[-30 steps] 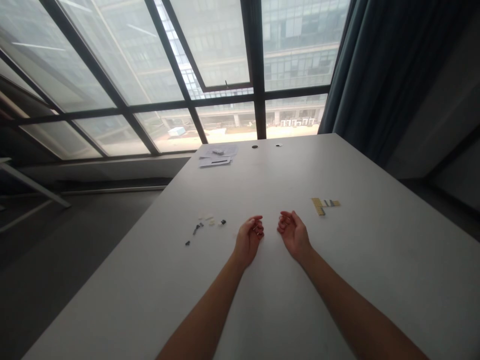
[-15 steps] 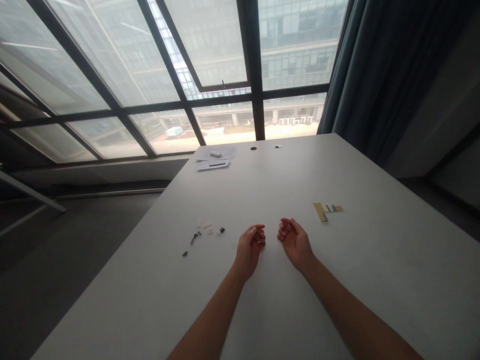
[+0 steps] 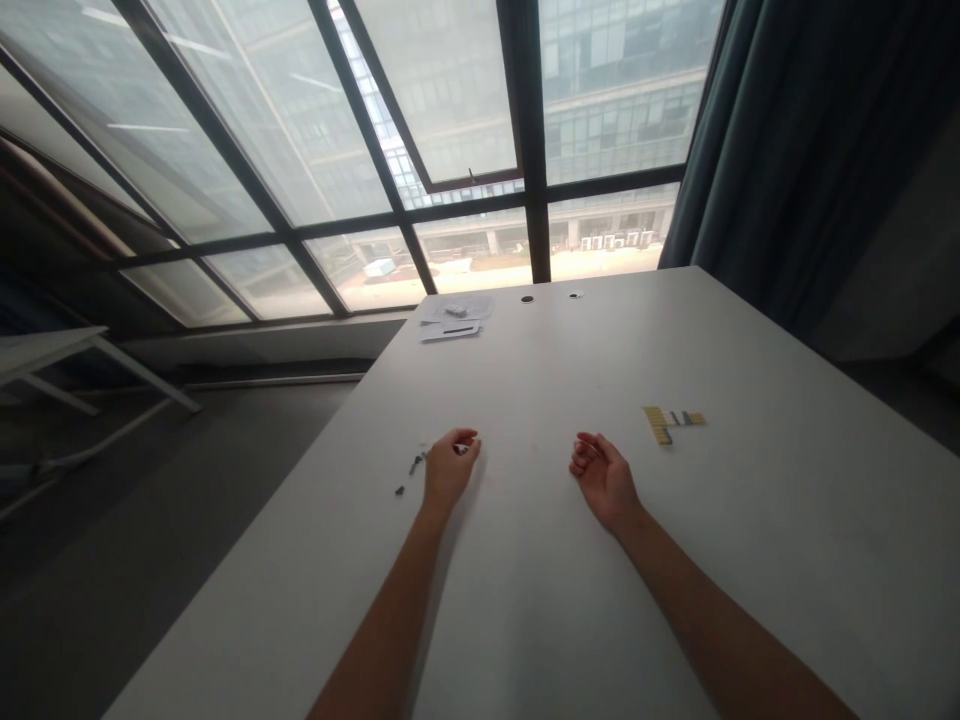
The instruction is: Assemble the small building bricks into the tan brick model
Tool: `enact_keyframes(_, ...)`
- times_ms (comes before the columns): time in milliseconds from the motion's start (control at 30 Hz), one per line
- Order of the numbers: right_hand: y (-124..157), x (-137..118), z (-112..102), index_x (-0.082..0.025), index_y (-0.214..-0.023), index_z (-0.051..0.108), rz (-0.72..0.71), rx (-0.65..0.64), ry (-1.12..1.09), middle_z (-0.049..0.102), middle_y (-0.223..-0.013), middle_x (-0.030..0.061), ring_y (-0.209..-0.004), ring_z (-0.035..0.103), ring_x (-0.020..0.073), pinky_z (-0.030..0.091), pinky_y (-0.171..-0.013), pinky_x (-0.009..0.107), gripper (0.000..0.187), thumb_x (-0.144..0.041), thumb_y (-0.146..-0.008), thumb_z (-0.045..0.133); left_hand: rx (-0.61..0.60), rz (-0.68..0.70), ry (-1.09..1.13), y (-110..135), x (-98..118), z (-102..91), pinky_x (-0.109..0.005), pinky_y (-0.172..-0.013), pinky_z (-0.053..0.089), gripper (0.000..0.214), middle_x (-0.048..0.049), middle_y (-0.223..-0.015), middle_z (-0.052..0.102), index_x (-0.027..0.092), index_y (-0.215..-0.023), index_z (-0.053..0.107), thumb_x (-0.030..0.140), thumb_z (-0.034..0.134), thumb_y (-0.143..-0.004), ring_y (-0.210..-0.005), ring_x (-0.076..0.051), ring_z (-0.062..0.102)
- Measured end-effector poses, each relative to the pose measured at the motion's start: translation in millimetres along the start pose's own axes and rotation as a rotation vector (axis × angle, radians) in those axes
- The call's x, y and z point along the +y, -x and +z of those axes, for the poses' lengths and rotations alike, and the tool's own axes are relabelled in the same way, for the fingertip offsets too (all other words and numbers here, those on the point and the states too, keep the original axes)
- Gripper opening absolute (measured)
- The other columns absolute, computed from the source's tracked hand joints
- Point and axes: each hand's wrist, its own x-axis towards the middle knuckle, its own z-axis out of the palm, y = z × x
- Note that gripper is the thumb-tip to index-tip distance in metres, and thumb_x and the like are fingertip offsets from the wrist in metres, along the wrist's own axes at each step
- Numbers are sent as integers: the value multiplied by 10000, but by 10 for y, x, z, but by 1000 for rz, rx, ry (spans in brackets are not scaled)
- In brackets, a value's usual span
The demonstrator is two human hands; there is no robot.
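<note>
My left hand [image 3: 450, 470] is over a scatter of small parts on the left of the white table, palm down. Its thumb and forefinger curve toward each other with a gap between the tips; it covers some of the parts. Beside it lie a small dark part [image 3: 416, 463] and another dark part [image 3: 399, 491], too small to name. My right hand [image 3: 604, 478] rests on the table with loosely curled fingers and nothing visible in it. Nearest to it, beyond and to the right, is a flat group of yellow, white and grey pieces [image 3: 664, 424].
Papers [image 3: 450, 330] with a small item on top lie at the far left of the white table [image 3: 525, 600]. Two round holes, one a dark hole [image 3: 527, 299], sit near its far edge. Windows stand behind, a dark curtain [image 3: 780, 170] on the right, another table [image 3: 52, 345] at left.
My left hand has moved left from the middle of the table to the small parts and now covers some of them. My right hand stays nearly in place. The view has turned slightly left.
</note>
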Motion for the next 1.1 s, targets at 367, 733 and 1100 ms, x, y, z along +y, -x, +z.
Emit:
enact_keyframes(367,-21,8,-22,-202,-819,693,-24,-5,44,644,-721,15,-574,513,128,394,-524,279,165,-353,-792,752,31,120,-485,105,-497,-113,-374,-947,453,277,-81,-994,707,184,-1064,750,338,682,-845,-991,-269,603)
enact_keyframes(733,-30,8,1,-177,-813,712,18,8,-19,630,-728,18,-582,493,107,412,-522,238,158,-317,-761,761,105,136,-543,35,-624,-33,-419,-977,440,338,-113,-1011,671,173,-1039,759,429,621,-868,-978,-298,574)
enact_keyframes(1100,-44,19,36,-199,-802,717,-10,-13,47,627,-725,14,-573,485,115,408,-507,256,191,-344,-723,812,232,263,-350,65,-114,9,-426,-982,438,133,-91,-1072,611,216,-894,753,307,695,-816,-1003,-285,536)
